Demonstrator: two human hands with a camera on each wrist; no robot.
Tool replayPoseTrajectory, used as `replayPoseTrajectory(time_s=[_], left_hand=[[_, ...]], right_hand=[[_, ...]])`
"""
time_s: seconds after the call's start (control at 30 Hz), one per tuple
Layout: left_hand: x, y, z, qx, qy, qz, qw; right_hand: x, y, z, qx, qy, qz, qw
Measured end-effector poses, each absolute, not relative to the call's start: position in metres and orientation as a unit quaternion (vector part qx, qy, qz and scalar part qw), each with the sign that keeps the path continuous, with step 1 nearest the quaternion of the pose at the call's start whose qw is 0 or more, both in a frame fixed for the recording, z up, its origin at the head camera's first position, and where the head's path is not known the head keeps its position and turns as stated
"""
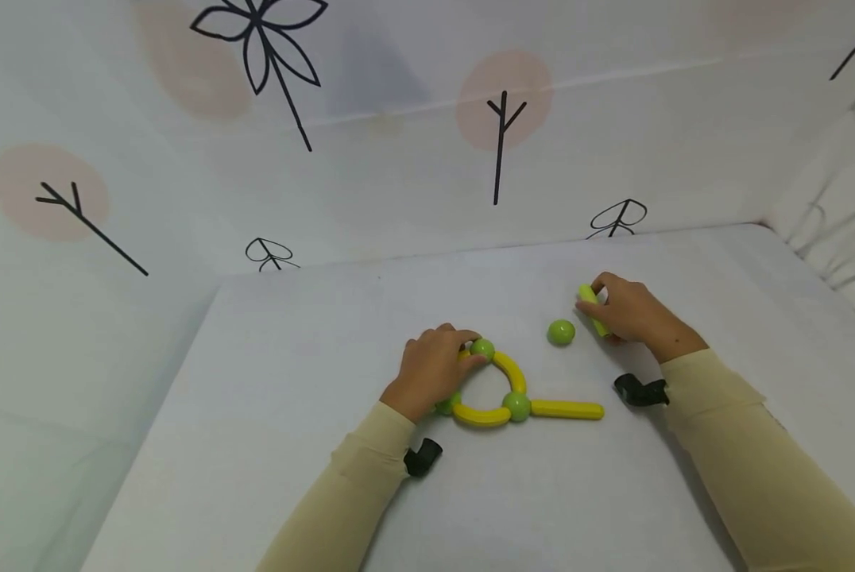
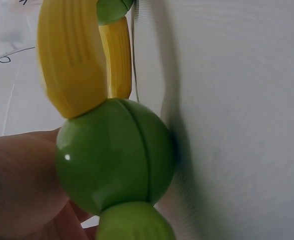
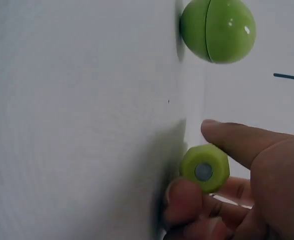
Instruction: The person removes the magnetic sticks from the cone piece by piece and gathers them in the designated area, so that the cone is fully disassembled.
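Note:
On the white table, a loop of curved yellow rods [image 1: 509,372] and green balls [image 1: 516,406] lies with a straight yellow rod [image 1: 567,410] pointing right. My left hand [image 1: 431,367] pinches the far green ball [image 1: 482,348] of this loop between thumb and forefinger, covering the loop's left side. Close up in the left wrist view are another green ball [image 2: 114,155], a yellow curved rod [image 2: 74,55] and a light green piece [image 2: 134,222]. My right hand [image 1: 631,314] grips a short light green rod [image 1: 593,308]; a grey round disc [image 3: 204,172] shows in its end.
A loose green ball [image 1: 561,332] sits on the table [image 1: 292,477] between the loop and my right hand. Behind the table stands a pale cloth backdrop [image 1: 399,183] with printed plant drawings. Black wrist mounts [image 1: 640,390] stick out by both sleeves.

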State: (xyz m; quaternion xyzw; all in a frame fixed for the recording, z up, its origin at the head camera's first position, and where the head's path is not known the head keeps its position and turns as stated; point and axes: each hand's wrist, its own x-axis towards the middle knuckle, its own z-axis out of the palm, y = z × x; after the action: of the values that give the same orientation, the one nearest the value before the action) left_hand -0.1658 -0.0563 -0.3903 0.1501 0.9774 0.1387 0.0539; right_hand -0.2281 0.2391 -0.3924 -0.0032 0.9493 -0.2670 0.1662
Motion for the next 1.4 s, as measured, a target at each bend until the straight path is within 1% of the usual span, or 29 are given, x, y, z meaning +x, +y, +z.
replayPoseTrajectory(time_s=[0.3, 0.47, 0.57, 0.67, 0.77, 0.83, 0.9, 0.97, 1.07, 1.13, 1.2, 1.4], left_hand=[[-0.166, -0.058, -0.389, 0.149, 0.977, 0.141, 0.052], [-0.166, -0.058, -0.388, 0.147, 0.977, 0.142, 0.053], [-0.166, -0.058, -0.388, 0.147, 0.977, 0.141, 0.053], [-0.167, -0.059, -0.387, 0.149, 0.976, 0.146, 0.062], [-0.166, -0.061, -0.384, 0.145, 0.974, 0.159, 0.073], [-0.166, -0.064, -0.379, 0.144, 0.971, 0.181, 0.064], [-0.164, -0.067, -0.371, 0.147, 0.966, 0.211, 0.032], [-0.161, -0.07, -0.363, 0.159, 0.955, 0.248, -0.014], [-0.152, -0.074, -0.354, 0.186, 0.939, 0.278, -0.078], [-0.145, -0.077, -0.351, 0.199, 0.934, 0.279, -0.102], [-0.138, -0.081, -0.351, 0.206, 0.935, 0.267, -0.112], [-0.124, -0.094, -0.359, 0.207, 0.947, 0.22, -0.107]], right_hand=[[-0.233, 0.241, -0.395, 0.0, 0.948, -0.256, 0.187], [-0.232, 0.239, -0.394, 0.003, 0.953, -0.242, 0.182], [-0.229, 0.238, -0.39, 0.004, 0.962, -0.22, 0.163], [-0.225, 0.235, -0.385, 0.003, 0.97, -0.211, 0.122], [-0.22, 0.227, -0.377, -0.004, 0.973, -0.223, 0.06], [-0.214, 0.218, -0.37, -0.015, 0.971, -0.24, 0.013], [-0.207, 0.207, -0.364, -0.032, 0.964, -0.261, -0.037], [-0.2, 0.197, -0.359, -0.061, 0.955, -0.278, -0.081], [-0.19, 0.18, -0.356, -0.112, 0.942, -0.291, -0.12], [-0.184, 0.17, -0.354, -0.141, 0.938, -0.292, -0.119], [-0.18, 0.162, -0.354, -0.164, 0.936, -0.295, -0.103], [-0.165, 0.143, -0.351, -0.244, 0.913, -0.323, -0.049]])
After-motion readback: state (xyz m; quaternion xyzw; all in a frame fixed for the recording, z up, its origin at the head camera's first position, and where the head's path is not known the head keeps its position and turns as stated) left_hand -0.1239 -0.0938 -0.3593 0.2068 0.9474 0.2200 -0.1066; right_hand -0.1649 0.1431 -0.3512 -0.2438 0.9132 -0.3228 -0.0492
